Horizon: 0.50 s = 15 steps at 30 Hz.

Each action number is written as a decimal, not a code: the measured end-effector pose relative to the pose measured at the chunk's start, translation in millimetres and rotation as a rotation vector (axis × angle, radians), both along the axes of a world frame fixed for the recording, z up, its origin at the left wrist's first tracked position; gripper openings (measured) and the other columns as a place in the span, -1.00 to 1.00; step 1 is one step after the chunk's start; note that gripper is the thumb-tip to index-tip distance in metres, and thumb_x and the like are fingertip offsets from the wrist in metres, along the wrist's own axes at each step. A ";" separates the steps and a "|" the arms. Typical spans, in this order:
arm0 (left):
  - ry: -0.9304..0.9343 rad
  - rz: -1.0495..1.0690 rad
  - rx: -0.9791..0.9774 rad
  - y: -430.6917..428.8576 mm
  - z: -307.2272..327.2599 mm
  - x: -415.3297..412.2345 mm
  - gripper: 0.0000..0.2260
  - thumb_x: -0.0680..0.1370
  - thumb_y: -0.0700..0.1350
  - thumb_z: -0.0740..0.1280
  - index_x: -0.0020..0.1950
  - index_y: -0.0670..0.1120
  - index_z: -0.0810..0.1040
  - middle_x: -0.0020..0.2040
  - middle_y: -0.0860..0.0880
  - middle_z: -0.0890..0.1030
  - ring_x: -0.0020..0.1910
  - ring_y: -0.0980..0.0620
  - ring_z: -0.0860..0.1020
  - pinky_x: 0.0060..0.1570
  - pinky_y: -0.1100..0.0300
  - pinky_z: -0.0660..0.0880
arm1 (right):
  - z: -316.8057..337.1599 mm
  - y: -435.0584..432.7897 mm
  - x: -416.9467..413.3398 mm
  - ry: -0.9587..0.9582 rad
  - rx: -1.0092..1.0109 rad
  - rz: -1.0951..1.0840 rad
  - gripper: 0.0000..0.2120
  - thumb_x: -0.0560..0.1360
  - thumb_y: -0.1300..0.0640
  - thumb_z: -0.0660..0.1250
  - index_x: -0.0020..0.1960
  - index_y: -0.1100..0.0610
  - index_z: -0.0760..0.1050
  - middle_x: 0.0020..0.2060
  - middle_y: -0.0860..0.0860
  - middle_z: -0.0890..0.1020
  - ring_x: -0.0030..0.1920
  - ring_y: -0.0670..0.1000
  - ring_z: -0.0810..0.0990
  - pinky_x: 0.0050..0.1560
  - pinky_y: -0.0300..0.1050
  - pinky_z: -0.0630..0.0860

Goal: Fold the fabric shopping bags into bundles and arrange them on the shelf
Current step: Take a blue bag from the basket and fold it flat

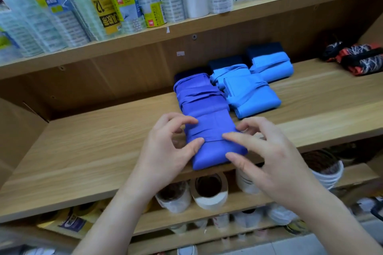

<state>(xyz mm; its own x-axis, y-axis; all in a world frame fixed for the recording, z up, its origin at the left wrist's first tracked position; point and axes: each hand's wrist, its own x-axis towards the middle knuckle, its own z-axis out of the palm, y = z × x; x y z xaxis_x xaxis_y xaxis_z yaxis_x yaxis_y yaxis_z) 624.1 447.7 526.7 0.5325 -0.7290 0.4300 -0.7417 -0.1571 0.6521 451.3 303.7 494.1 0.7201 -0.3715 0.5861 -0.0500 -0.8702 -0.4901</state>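
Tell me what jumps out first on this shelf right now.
A violet-blue bundle lies at the front edge of the middle shelf, the left hand and right hand touching its sides with their fingers. Light blue bundles sit back-right of it, and clear-wrapped packs crowd the shelf above.

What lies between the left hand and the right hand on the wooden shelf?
In the head view, a violet-blue folded bag bundle lies between the left hand and the right hand; fingers of both touch it.
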 end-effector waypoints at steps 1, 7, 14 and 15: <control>-0.051 0.014 0.007 -0.3 -1.5 1.5 -0.70 0.43 -0.08 0.53 0.13 0.07 0.61 0.15 0.15 0.49 0.10 0.21 0.48 0.00 0.29 0.50 | 0.0 -2.6 0.0 -0.008 0.063 -0.022 -0.60 0.49 -0.17 0.29 0.22 0.00 0.60 0.08 -0.06 0.48 0.00 -0.05 0.52 0.03 -0.07 0.53; -0.012 -0.038 0.070 -1.3 -2.1 5.5 -0.56 0.44 0.21 0.33 0.28 0.09 0.54 0.29 0.16 0.43 0.23 0.16 0.47 0.09 0.17 0.53 | 0.6 -8.8 -1.9 -0.012 0.217 -0.046 -0.63 0.44 -0.21 0.28 0.18 -0.09 0.52 0.01 -0.23 0.53 0.00 -0.11 0.56 -0.03 -0.28 0.46; 0.029 -0.064 0.021 0.9 -1.9 8.9 -0.66 0.49 0.06 0.38 0.26 0.08 0.54 0.28 0.17 0.44 0.18 0.16 0.49 0.02 0.17 0.57 | 0.9 -1.3 -1.8 -0.118 0.394 -0.049 -0.70 0.44 -0.01 0.39 0.17 -0.12 0.53 -0.02 -0.20 0.61 0.02 -0.07 0.59 -0.01 -0.33 0.47; 0.016 -0.065 0.006 2.0 -1.7 9.6 -0.68 0.51 0.05 0.38 0.25 0.06 0.55 0.27 0.15 0.45 0.17 0.15 0.50 0.00 0.20 0.56 | 1.1 1.2 -3.9 -0.149 0.423 -0.056 -0.72 0.46 0.00 0.38 0.17 -0.12 0.53 -0.01 -0.19 0.61 0.03 -0.05 0.60 -0.02 -0.26 0.51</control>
